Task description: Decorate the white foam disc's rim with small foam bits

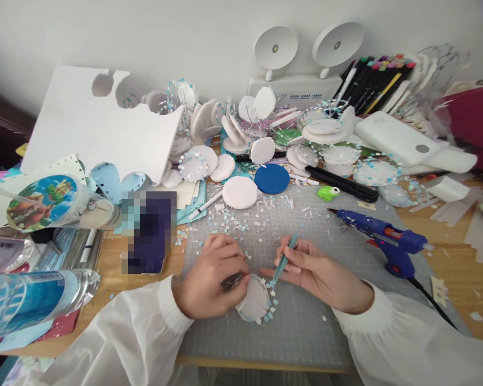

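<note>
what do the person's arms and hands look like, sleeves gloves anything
Both arms wear loose, thin white sleeves, slightly translucent, gathered into elastic cuffs at the wrists. The left hand and right hand are bare: no gloves, and no rings or watch show. The sleeves carry no markings.

soft, even daylight, wide-angle view
bright and diffuse with only faint shadows under the hands; edges bow outward and stretch at the lower corners, a pixelated block sits left of centre, and the middle stays sharp.
</note>
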